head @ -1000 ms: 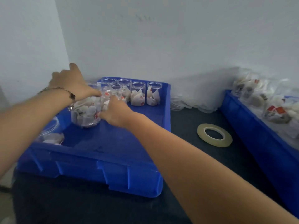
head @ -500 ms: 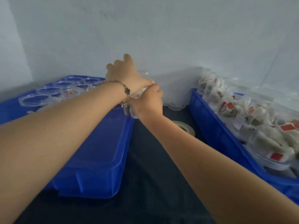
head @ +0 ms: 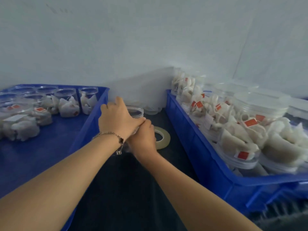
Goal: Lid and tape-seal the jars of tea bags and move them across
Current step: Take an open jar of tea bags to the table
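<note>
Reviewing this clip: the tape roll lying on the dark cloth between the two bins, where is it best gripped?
The tape roll lies flat, near edge hidden by the right hand. Come from above, one finger in the open centre, thumb outside its clear right rim.

We see a dark bench point(head: 126, 194) carrying two blue crates, left point(head: 90, 130) and right point(head: 200, 147), with a tape roll point(head: 164, 136), a clear jar point(head: 135, 112) and stacked lids point(head: 152, 110) between them.

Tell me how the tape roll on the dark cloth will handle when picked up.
The tape roll is a thin flat ring, so probably light and stiff. Lying flat, it should stay put; stood on edge, it could roll. Its smooth surface may be slightly slippery.
</note>
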